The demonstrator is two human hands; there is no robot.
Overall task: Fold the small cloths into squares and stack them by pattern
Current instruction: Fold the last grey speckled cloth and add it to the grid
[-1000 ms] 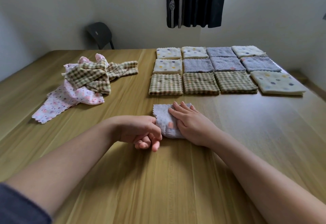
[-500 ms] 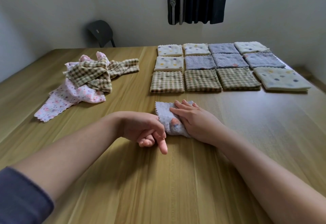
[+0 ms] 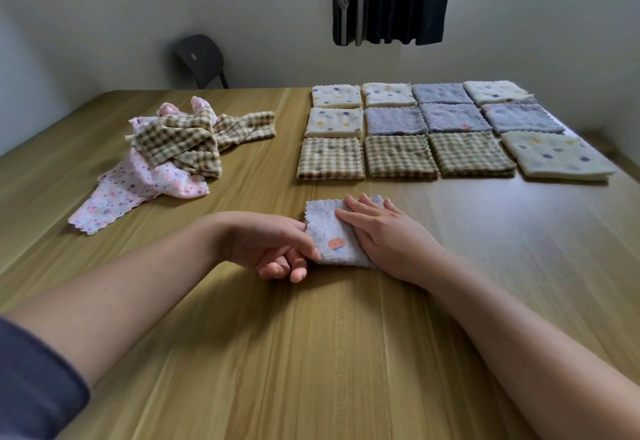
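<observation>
Under flat R hand (image 3: 391,235): lilac cloth (image 3: 329,232), long axis near-far; L hand (image 3: 266,245) grip unclear.

Soft, even daylight lays a pale sheen across the right side of the wooden table (image 3: 346,353), whose far edge bows from wide-angle distortion.

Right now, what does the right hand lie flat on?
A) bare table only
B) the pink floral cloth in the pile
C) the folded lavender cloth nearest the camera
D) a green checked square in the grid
C: the right hand lies with straight fingers on top of the folded lavender cloth, which sits by itself in front of the grid.
</observation>
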